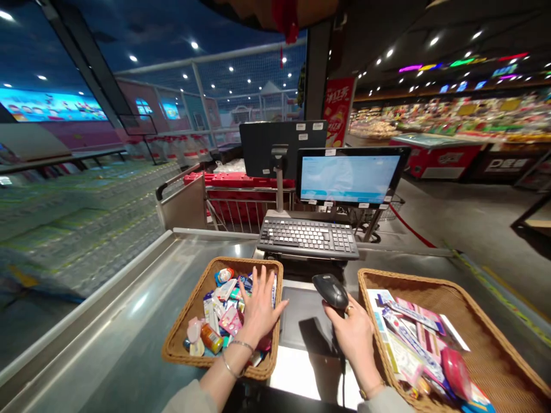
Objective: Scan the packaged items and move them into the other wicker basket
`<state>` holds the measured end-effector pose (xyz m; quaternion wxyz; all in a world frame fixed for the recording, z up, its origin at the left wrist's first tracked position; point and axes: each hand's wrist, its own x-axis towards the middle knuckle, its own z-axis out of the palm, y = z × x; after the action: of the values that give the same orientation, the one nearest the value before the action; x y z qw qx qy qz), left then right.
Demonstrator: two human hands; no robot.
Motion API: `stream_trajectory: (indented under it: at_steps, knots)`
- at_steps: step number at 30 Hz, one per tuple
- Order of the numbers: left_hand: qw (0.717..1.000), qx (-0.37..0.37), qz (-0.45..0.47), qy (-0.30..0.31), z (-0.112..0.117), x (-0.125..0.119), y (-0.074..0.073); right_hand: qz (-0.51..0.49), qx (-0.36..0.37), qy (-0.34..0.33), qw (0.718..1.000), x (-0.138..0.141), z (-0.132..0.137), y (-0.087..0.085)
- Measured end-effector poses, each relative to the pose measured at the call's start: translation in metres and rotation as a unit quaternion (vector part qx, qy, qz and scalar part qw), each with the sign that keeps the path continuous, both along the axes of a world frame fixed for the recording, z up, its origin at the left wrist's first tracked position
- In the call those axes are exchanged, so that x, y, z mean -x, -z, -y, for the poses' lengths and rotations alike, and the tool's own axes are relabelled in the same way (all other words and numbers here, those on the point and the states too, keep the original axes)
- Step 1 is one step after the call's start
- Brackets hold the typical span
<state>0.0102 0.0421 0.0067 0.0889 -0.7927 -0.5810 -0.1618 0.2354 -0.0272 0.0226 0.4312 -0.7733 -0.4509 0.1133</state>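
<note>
My left hand (258,310) is spread flat, fingers apart, over the small packaged goods in the left wicker basket (181,338). It holds nothing that I can see. My right hand (353,332) is wrapped round the handle of a black barcode scanner (330,290), whose head points toward the dark scan plate (301,321) between the baskets. A cord drops from the scanner toward me. The right wicker basket (473,310) holds flat packets and a pink item beside my right wrist.
A grey keyboard (309,237) and a lit till screen (349,178) stand behind the baskets, with a second monitor's back (275,146) to the left. The steel counter (120,350) runs left. Red shopping carts (241,201) stand behind the till; shop shelves lie far right.
</note>
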Motion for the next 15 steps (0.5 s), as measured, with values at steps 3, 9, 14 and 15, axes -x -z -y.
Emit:
stream_trajectory:
  at_steps: [3,9,14,15]
  knots:
    - [1.000,0.011,-0.005,-0.027,0.002,0.017,0.003,-0.015,0.024,-0.022,0.999,0.008,-0.002,0.000]
    - [0.997,0.024,-0.017,-0.069,0.003,0.049,0.014,-0.038,0.032,-0.051,0.997,0.025,-0.006,-0.001]
    - [0.994,0.043,-0.029,-0.094,0.001,0.072,0.016,-0.036,0.043,-0.075,0.996,0.033,-0.008,0.003]
    - [0.993,0.050,-0.032,-0.100,0.001,0.076,0.016,-0.034,0.043,-0.076,0.996,0.034,-0.009,0.004]
